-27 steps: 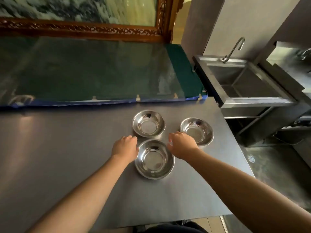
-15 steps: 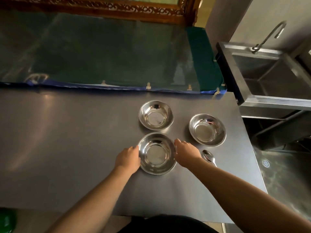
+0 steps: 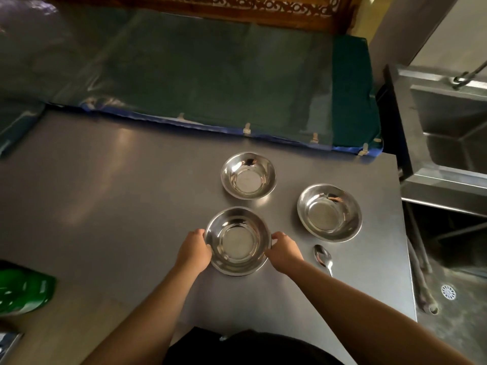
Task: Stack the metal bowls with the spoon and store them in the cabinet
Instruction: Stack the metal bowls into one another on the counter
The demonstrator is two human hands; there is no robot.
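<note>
Both hands (image 3: 195, 251) (image 3: 284, 250) now grasping near bowl (image 3: 237, 241) | spoon (image 3: 323, 258) uncovered | all bowls empty

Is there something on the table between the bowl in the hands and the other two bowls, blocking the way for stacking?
Nothing visible. The held bowl has bare table between it and the far bowl and right bowl. The spoon lies aside, right.

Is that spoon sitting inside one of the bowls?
No, the spoon lies on the bare table, beside the right hand and below the right-hand bowl.
</note>
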